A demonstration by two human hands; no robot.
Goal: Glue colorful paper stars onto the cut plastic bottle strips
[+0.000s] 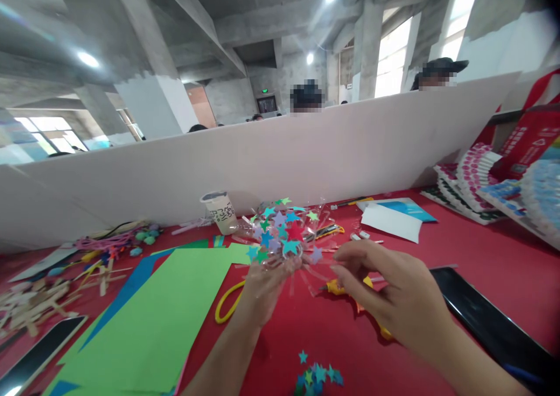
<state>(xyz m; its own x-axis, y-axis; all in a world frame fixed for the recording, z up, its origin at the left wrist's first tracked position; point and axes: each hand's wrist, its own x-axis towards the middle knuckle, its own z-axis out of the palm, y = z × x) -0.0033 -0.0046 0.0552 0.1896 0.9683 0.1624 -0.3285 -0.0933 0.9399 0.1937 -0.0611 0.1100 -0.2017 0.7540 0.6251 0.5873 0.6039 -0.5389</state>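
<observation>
In the middle, my left hand [266, 288] grips a clear plastic piece with many thin strips fanning out, covered in coloured paper stars [294, 231]. The stars are blue, teal, green, lilac and red. To the right of it, my right hand [394, 294] has its thumb and index fingertips brought together in a pinch, close to a lilac star [316, 255]. Anything between those fingertips is too small to make out. Loose teal and green stars [319, 377] lie in a small pile on the red table below. A yellow glue gun [336, 288] lies partly behind my right hand.
Green paper sheets [175, 308] cover the left, beside craft sticks [39, 302] and a phone [44, 349]. A paper cup [221, 212] and a utility knife [328, 231] sit farther back. At right lie a black tray-like object [494, 320] and folded paper pieces [476, 177]. A white partition [280, 163] stands behind.
</observation>
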